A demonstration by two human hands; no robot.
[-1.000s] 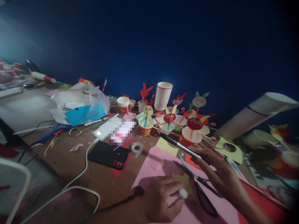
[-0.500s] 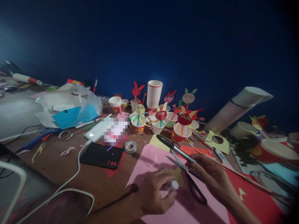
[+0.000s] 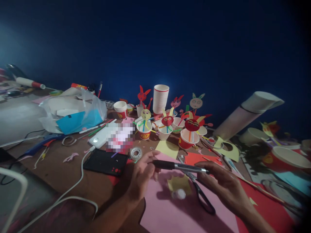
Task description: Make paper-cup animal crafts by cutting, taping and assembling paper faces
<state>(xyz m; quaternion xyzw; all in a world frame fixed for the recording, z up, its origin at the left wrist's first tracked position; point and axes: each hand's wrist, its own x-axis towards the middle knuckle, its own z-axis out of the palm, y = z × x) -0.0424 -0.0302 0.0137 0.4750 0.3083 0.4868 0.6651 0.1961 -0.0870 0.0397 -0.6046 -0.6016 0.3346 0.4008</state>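
A black and silver pen (image 3: 179, 166) lies level between my hands above the pink paper (image 3: 167, 213). My left hand (image 3: 143, 173) pinches its black end. My right hand (image 3: 217, 176) grips the silver end between thumb and fingers. Below the pen, scissors (image 3: 202, 197) with black handles rest on the paper, their blades partly hidden by the pen and my right hand. Beside them lies a small whitish cylinder (image 3: 179, 194) with a round end, against a jagged-edged yellow-brown paper scrap (image 3: 178, 183).
Paper cups with bunny-faced figures (image 3: 191, 137) stand behind the paper, near a tall cup stack (image 3: 160, 98). Left are a tape roll (image 3: 136, 152), a black phone (image 3: 104, 163), a white cable (image 3: 81, 171) and a plastic bag (image 3: 89, 102). A thin stick (image 3: 257, 186) crosses red paper at right.
My left hand has let go of the whitish cylinder, which now lies on the paper, and moved up to the pen's black end. The pen has turned from slanting to nearly level.
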